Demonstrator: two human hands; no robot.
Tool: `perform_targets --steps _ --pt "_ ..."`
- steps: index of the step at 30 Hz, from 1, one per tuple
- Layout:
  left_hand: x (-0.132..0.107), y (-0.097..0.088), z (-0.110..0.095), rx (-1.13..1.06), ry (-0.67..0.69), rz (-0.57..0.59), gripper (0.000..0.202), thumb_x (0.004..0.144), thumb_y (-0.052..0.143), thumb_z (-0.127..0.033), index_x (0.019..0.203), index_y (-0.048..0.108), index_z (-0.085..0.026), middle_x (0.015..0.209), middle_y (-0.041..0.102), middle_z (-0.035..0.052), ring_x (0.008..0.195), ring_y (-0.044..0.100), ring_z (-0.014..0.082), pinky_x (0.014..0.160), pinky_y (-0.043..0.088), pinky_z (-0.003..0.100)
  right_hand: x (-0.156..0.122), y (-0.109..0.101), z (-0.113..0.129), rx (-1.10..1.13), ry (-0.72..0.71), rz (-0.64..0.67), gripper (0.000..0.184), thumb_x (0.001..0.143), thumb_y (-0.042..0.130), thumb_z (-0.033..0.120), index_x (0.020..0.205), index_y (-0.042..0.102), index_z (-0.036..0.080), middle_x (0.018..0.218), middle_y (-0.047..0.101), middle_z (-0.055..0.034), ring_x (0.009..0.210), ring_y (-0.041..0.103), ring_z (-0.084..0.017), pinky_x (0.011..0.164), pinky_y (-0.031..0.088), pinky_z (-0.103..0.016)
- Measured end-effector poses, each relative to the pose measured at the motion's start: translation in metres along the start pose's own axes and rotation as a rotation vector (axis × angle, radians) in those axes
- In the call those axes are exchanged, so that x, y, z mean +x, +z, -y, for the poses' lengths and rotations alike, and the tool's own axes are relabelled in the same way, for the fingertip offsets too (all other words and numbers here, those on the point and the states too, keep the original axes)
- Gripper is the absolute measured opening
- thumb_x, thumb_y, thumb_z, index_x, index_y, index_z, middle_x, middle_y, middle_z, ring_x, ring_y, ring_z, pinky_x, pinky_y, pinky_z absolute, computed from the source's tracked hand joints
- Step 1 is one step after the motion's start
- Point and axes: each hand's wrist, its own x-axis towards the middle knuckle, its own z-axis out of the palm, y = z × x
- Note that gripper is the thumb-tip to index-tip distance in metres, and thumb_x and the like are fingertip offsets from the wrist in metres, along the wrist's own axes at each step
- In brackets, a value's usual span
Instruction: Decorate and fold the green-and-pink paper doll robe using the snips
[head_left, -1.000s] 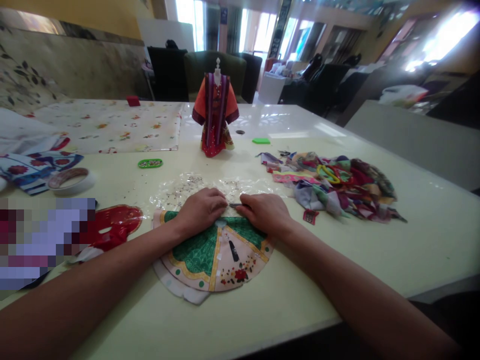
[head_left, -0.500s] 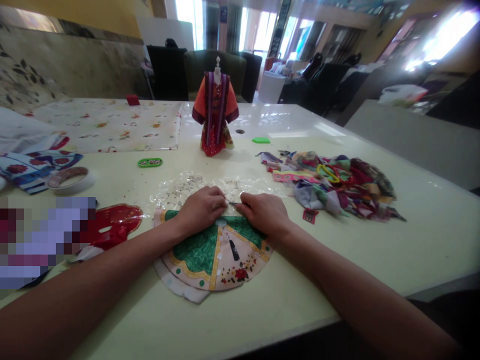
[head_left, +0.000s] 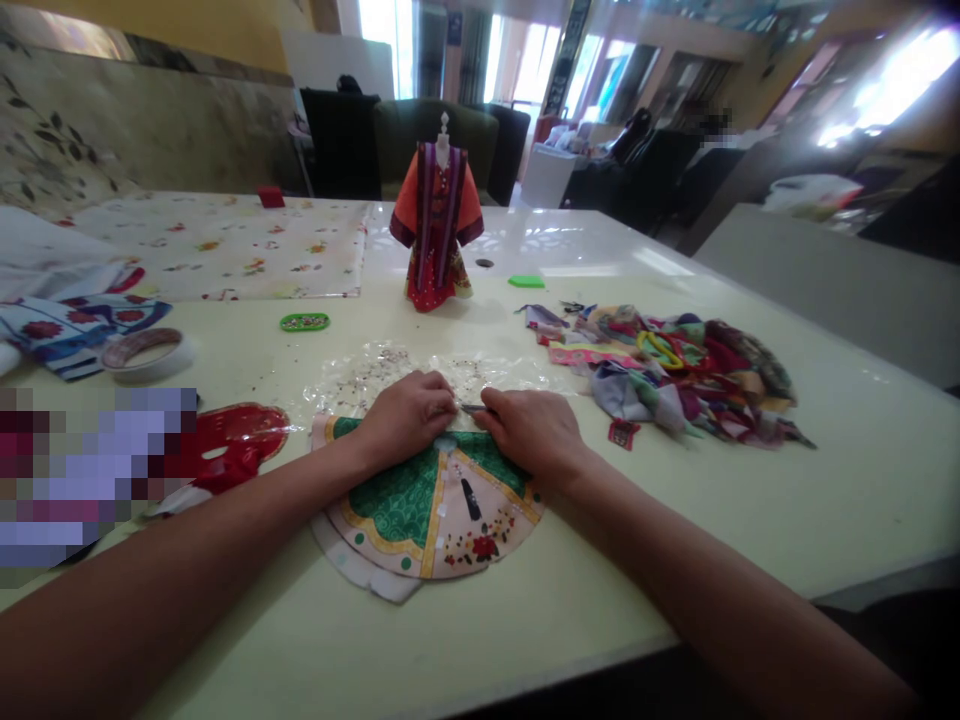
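A half-round fabric piece (head_left: 405,500) lies flat on the table before me, green with gold bands, pale panels and a red flower print. My left hand (head_left: 416,410) rests over its upper edge, fingers pinched together; whatever is between them is too small to make out. Close by on the right, my right hand (head_left: 529,425) is closed around a thin, pointed grey tool (head_left: 472,408), its tip directed at the left fingers. Just beyond the hands, clear plastic film (head_left: 352,380) carries many tiny glittering bits.
A small dress form in a red and orange robe (head_left: 439,225) stands behind. Fabric scraps (head_left: 675,370) are heaped on the right. Leftward are a tape roll (head_left: 146,355), a green tray of bits (head_left: 304,322) and a shiny red piece (head_left: 232,440). A green block (head_left: 526,282) lies farther back.
The whole view has shifted slightly, so things sit a little further right. Both hands keep almost the same pose over the fabric.
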Motion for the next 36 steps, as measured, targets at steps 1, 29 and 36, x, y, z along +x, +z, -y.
perform_targets --steps 1,29,36 --pt "0.000 0.000 0.000 -0.004 0.001 0.001 0.008 0.085 0.062 -0.019 0.080 0.069 -0.020 0.095 0.067 0.0032 0.092 0.060 0.0199 0.081 0.050 0.035 0.000 0.001 0.001 0.004 0.007 -0.003 0.024 0.093 0.046 0.043 0.090 0.061 0.024 0.082 0.072 -0.0019 0.068 0.061 -0.016 0.053 0.015 -0.031" --pt "0.001 -0.001 -0.001 0.022 0.010 0.004 0.009 0.085 0.062 -0.019 0.079 0.069 -0.019 0.094 0.067 0.0034 0.091 0.061 0.0195 0.080 0.049 0.033 0.002 0.008 -0.003 0.352 0.227 -0.036 0.030 0.088 0.049 0.047 0.072 0.057 0.022 0.067 0.061 0.0003 0.060 0.045 -0.013 0.053 0.019 -0.027" --pt "0.001 0.000 -0.001 0.022 0.012 0.003 0.008 0.084 0.062 -0.018 0.080 0.069 -0.019 0.094 0.067 0.0032 0.090 0.061 0.0194 0.079 0.050 0.033 0.002 -0.003 -0.014 0.399 0.171 -0.053 0.032 0.088 0.051 0.046 0.069 0.054 0.021 0.065 0.059 0.0016 0.060 0.045 -0.012 0.054 0.022 -0.026"
